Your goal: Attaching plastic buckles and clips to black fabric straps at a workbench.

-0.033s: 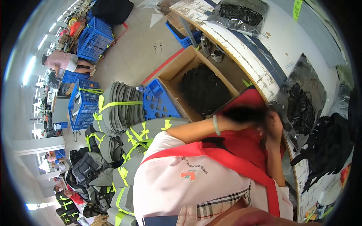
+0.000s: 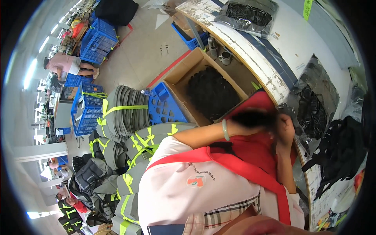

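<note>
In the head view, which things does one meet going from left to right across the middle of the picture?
Blue crate → strapped grey stack → cardboard box → right hand → clear bag of black parts.

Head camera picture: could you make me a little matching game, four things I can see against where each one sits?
Things:
1. cardboard box of black parts
2. pale green bangle
3. metal mug
4. grey bundles tied with yellow-green straps

Places:
A. on the left wrist
B. on the floor, left of the blue crate
C. under the table edge, above the box
D. on the floor between the blue crate and the table

Pairs: 1-D, 2-A, 3-C, 4-B
</note>
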`<state>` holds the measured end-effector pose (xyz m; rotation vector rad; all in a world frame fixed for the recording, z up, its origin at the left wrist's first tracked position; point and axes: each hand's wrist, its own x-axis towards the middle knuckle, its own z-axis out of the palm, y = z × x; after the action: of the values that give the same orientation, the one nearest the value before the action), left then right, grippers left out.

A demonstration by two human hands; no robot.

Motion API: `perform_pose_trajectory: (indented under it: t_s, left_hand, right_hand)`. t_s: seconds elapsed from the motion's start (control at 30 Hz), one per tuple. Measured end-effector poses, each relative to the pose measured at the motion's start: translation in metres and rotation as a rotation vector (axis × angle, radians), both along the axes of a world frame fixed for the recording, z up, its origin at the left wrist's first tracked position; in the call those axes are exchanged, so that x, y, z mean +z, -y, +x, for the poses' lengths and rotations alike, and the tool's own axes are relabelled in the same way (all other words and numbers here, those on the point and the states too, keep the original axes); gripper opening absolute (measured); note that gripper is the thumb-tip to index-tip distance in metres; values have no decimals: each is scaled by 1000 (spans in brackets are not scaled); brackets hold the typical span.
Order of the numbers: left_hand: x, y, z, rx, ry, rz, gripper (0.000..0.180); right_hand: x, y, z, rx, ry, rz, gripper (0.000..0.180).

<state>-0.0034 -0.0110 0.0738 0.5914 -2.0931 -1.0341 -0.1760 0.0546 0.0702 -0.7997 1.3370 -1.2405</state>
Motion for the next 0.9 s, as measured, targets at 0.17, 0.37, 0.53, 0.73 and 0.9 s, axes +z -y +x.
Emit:
perform_pose_trajectory:
  t_s: [0.17,0.37,0.53,0.73,0.9]
  left_hand:
    - [-13,-10,-24,101,14,-105,11]
    - [-14,-15,-32,78,-36,-269,11]
    - [-11,-16,-26,93,-41,-103,8]
    - [-28,-20,-19,140,-17,147,7]
    - [-17,-13,-26,77,-32,170,7]
  right_hand:
    - [-13,-9,-3,-195,44,-82,17]
    - [-1,-8,-2,-315,368,107,19]
    - [-9,-7,5,-202,139,-7,18]
    - [-12,-6,15,-154,30,-23,17]
    - [-24,-4,7,-233,-137,-185,20]
